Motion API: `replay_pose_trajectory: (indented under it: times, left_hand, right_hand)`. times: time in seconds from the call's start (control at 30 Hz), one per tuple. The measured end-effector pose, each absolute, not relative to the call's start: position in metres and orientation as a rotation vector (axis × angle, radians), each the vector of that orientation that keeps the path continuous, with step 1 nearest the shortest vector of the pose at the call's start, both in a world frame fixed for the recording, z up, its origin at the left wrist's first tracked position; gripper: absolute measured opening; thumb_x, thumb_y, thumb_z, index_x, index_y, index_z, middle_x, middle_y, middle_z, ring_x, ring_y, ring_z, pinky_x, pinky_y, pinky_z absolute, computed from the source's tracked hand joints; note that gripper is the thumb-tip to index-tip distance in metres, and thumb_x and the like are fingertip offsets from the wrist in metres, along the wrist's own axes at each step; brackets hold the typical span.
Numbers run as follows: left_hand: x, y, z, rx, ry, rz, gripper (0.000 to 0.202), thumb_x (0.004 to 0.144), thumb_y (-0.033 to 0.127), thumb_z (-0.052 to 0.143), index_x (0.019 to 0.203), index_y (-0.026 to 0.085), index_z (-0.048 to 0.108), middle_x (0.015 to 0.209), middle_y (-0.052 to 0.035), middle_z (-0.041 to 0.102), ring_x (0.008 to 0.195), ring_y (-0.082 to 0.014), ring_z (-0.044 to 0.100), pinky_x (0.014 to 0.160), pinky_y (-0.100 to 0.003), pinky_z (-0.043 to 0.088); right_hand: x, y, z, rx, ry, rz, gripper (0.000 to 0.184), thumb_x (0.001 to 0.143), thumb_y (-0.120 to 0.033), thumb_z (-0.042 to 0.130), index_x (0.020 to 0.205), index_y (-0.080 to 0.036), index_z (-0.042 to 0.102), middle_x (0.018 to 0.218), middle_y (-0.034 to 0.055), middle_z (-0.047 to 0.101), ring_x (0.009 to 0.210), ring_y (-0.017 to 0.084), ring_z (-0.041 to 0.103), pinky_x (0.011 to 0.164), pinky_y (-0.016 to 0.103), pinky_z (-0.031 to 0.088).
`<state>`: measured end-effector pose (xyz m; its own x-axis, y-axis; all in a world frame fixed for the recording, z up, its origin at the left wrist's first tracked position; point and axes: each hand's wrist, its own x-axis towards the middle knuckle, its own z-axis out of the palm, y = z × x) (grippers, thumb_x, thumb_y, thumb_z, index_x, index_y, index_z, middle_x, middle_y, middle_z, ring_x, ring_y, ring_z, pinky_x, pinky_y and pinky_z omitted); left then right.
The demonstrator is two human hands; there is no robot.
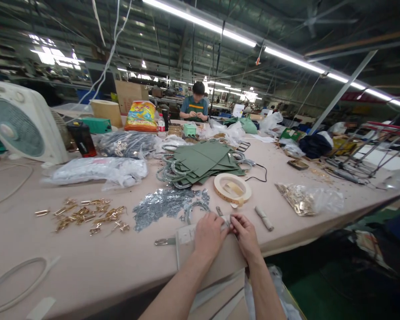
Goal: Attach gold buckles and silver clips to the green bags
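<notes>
My left hand (209,236) and my right hand (245,235) grip the upper edge of a flat beige panel (210,260), which hangs over the table's near edge. Where my fingertips meet, a small metal fitting (227,221) shows, partly hidden by them. A metal clasp strip (165,242) lies just left of the panel. Beyond my hands spreads a heap of grey metal pieces (163,209), with a loop of grey cord (196,209) at its right. To the right lies a rolled tan strip (264,218).
Loose gold metal fittings (86,215) lie left, and a tape roll (232,189) and a bag of gold parts (303,200) right. Stacked green panels (203,160) sit mid-table, with plastic bags and a fan (18,124) beyond. A co-worker (195,104) sits across the table.
</notes>
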<state>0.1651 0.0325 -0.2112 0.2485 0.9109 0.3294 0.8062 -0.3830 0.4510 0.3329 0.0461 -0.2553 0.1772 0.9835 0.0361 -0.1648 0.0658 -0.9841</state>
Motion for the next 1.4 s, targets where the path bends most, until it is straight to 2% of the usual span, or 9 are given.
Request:
replay_pose_trajectory:
  times: [0.27, 0.5, 0.73, 0.9, 1.07, 1.23, 1.4]
  left_hand:
    - [0.166, 0.030, -0.208, 2.415, 1.624, 0.731, 0.013, 0.097, 0.035, 0.065, 0.102, 0.023, 0.068, 0.107, -0.0062, 0.065, 0.102, -0.0263, 0.058, 0.087, -0.042, 0.045]
    - [0.167, 0.032, -0.208, 2.425, 1.630, 0.713, 0.011, 0.097, 0.032, 0.064, 0.099, 0.022, 0.069, 0.104, -0.0060, 0.066, 0.100, -0.0264, 0.060, 0.085, -0.043, 0.046]
    - [0.167, 0.032, -0.207, 2.430, 1.605, 0.718, 0.013, 0.099, 0.033, 0.061, 0.097, 0.023, 0.069, 0.104, -0.0063, 0.067, 0.101, -0.0261, 0.060, 0.084, -0.041, 0.045]
    - [0.163, 0.032, -0.210, 2.403, 1.565, 0.765, 0.015, 0.095, 0.037, 0.069, 0.102, 0.023, 0.068, 0.104, -0.0052, 0.064, 0.101, -0.0251, 0.059, 0.086, -0.040, 0.046]
    - [0.162, 0.033, -0.216, 2.362, 1.561, 0.785, 0.029, 0.089, 0.045, 0.074, 0.103, 0.021, 0.067, 0.105, -0.0069, 0.062, 0.102, -0.0257, 0.058, 0.086, -0.038, 0.048]
    - [0.163, 0.035, -0.216, 2.338, 1.569, 0.790, 0.030, 0.090, 0.047, 0.072, 0.103, 0.020, 0.067, 0.104, -0.0078, 0.061, 0.100, -0.0258, 0.058, 0.087, -0.039, 0.049]
    - [0.162, 0.034, -0.215, 2.330, 1.566, 0.814, 0.027, 0.090, 0.044, 0.073, 0.101, 0.020, 0.067, 0.103, -0.0075, 0.062, 0.100, -0.0256, 0.059, 0.088, -0.039, 0.050]
  right_hand:
    - [0.333, 0.043, -0.250, -1.213, -1.104, 1.108, 0.047, 0.079, -0.060, 0.080, 0.100, -0.019, 0.071, 0.063, -0.0033, 0.056, 0.057, 0.014, 0.048, 0.055, 0.027, 0.035]
    - [0.332, 0.042, -0.244, -1.198, -1.138, 1.159, 0.042, 0.081, -0.056, 0.080, 0.097, -0.019, 0.071, 0.062, -0.0041, 0.056, 0.057, 0.013, 0.047, 0.056, 0.026, 0.035]
    - [0.341, 0.046, -0.248, -1.178, -1.115, 1.227, 0.046, 0.075, -0.057, 0.084, 0.095, -0.018, 0.072, 0.062, -0.0032, 0.058, 0.055, 0.012, 0.047, 0.054, 0.025, 0.030]
    - [0.342, 0.044, -0.247, -1.178, -1.152, 1.256, 0.042, 0.077, -0.055, 0.083, 0.095, -0.019, 0.072, 0.061, -0.0042, 0.057, 0.055, 0.011, 0.044, 0.054, 0.025, 0.029]
    - [0.338, 0.041, -0.238, -1.210, -1.259, 1.247, 0.038, 0.080, -0.052, 0.081, 0.095, -0.018, 0.073, 0.065, -0.0033, 0.059, 0.058, 0.011, 0.046, 0.057, 0.025, 0.034]
    - [0.335, 0.042, -0.236, -1.257, -1.332, 1.201, 0.037, 0.080, -0.053, 0.080, 0.094, -0.018, 0.074, 0.080, 0.0003, 0.068, 0.063, 0.013, 0.053, 0.063, 0.026, 0.042]
    - [0.332, 0.040, -0.241, -1.278, -1.348, 1.128, 0.038, 0.082, -0.054, 0.078, 0.096, -0.019, 0.074, 0.090, 0.0047, 0.073, 0.080, 0.020, 0.064, 0.074, 0.030, 0.049]
